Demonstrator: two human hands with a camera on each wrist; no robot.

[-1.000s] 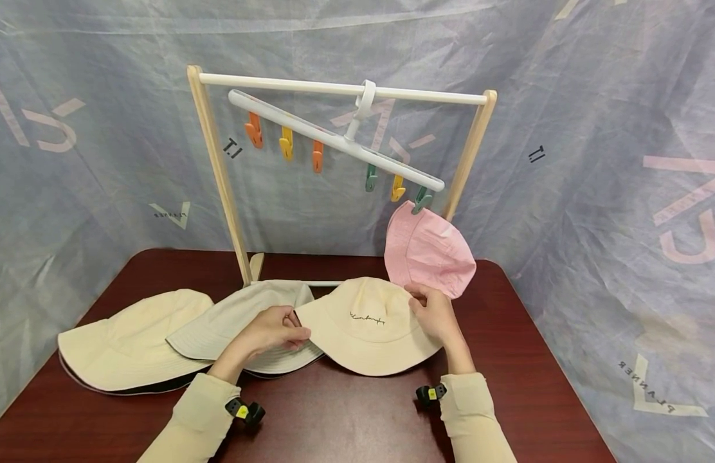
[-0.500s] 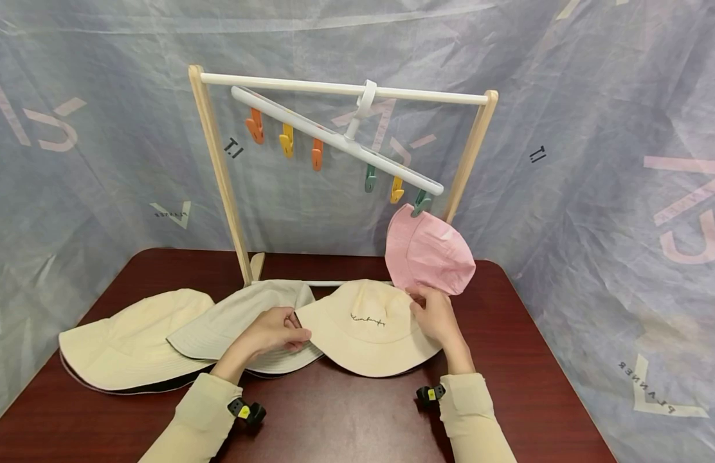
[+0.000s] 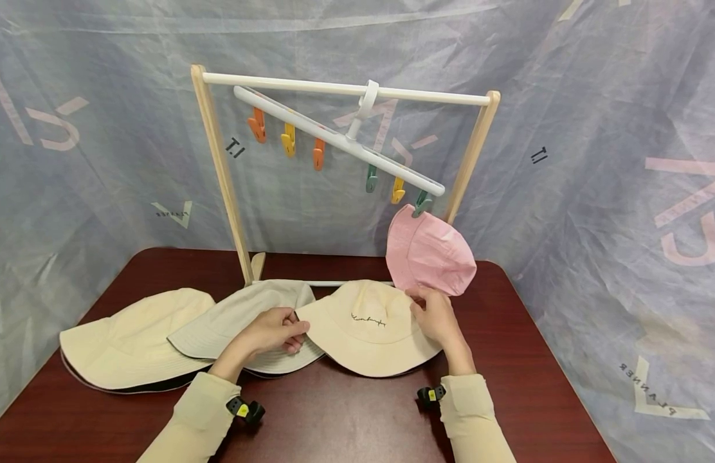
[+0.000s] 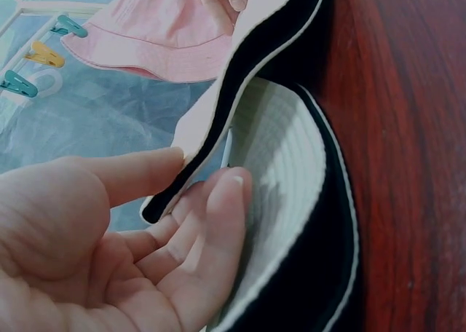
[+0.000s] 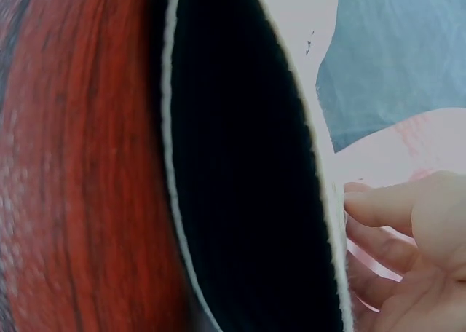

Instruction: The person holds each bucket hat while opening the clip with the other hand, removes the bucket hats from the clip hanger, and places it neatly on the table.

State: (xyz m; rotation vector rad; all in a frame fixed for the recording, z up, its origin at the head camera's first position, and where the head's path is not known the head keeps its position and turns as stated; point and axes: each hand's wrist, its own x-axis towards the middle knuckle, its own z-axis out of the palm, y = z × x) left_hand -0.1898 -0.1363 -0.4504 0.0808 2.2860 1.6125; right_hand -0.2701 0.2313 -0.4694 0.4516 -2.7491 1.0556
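Note:
A cream bucket hat (image 3: 366,328) with dark script on its crown and a black lining lies at the middle of the table, brim towards me. My left hand (image 3: 274,331) pinches the left end of its brim; in the left wrist view the thumb (image 4: 149,173) is on the outer side and the fingers are on the other. My right hand (image 3: 435,315) holds the crown's right side, its thumb (image 5: 382,204) against the cloth in the right wrist view. Behind that hand a pink bucket hat (image 3: 429,254) hangs from a green clip (image 3: 422,203).
A grey-green hat (image 3: 236,325) and another cream hat (image 3: 137,337) lie overlapping on the left of the dark red table (image 3: 346,424). A wooden rack (image 3: 218,161) stands behind, bearing a tilted white hanger (image 3: 311,122) with several coloured clips.
Both hands stay at the cream hat, with only a slight shift of the left fingers. The hanger's left end has swung up a little, and the pink hat's clip hangs slightly lower.

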